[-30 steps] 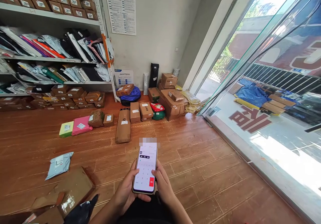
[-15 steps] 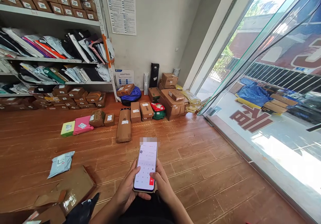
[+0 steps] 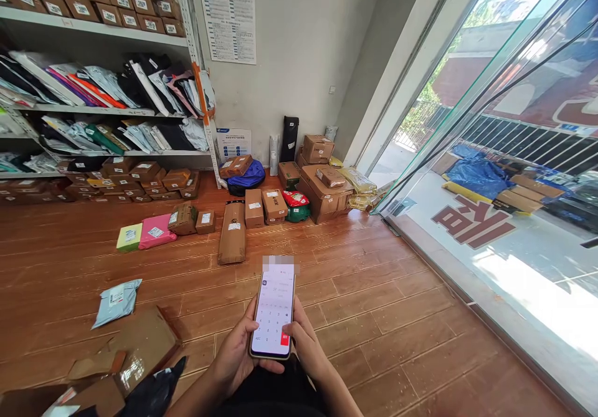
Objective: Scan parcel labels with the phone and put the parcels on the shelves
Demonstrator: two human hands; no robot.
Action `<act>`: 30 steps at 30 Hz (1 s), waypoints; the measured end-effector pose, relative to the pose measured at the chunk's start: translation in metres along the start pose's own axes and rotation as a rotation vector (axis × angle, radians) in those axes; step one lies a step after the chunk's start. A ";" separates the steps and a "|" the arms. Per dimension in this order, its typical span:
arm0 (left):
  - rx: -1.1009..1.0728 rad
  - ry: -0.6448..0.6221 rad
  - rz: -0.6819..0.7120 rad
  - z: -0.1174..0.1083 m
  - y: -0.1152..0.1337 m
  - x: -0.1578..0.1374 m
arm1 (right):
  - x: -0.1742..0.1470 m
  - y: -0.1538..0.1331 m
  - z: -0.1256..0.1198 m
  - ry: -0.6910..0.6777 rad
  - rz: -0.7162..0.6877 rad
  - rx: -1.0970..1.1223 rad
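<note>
A smartphone [image 3: 272,308] is held upright in front of my lap, its screen lit with a number keypad and a red key at lower right. My left hand [image 3: 237,345] wraps its left side, with the thumb at the left edge of the keypad and a finger under the bottom edge. My right hand [image 3: 306,342] grips the right side, its thumb over the red key. A blurred patch covers the top of the phone. The small text on the screen cannot be read.
Shelves [image 3: 107,27] of labelled boxes and mailer bags stand at left. On the wooden floor lie a light blue mailer bag [image 3: 116,301], a large carton [image 3: 144,342] and a pink parcel [image 3: 156,231]. More cartons [image 3: 324,196] line the wall; a glass door [image 3: 467,124] is at right.
My left thumb has drawn back from the keypad's middle toward the phone's left edge. My right thumb stays by the red key. The view has shifted slightly.
</note>
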State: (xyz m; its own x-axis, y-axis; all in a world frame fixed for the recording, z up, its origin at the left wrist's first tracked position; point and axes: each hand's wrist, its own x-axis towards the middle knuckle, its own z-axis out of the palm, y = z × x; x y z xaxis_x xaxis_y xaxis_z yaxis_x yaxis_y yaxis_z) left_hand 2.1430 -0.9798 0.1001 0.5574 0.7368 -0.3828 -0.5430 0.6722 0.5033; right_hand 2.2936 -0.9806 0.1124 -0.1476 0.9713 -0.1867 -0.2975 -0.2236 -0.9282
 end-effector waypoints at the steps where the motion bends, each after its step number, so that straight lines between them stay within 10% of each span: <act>1: 0.002 -0.008 -0.009 0.000 0.001 0.000 | 0.000 -0.002 0.000 -0.007 0.005 0.010; 21: -0.023 -0.118 -0.033 -0.012 0.020 0.020 | 0.035 -0.009 0.011 0.218 0.084 0.022; 30: -0.110 -0.022 -0.047 -0.049 0.038 0.032 | 0.081 0.017 0.000 -0.061 0.116 -0.050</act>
State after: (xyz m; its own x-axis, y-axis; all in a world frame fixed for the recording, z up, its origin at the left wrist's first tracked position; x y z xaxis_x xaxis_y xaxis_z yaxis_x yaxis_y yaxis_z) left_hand 2.1097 -0.9269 0.0685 0.5967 0.7032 -0.3867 -0.5810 0.7109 0.3962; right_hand 2.2767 -0.9054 0.0816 -0.2361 0.9320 -0.2752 -0.2282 -0.3285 -0.9165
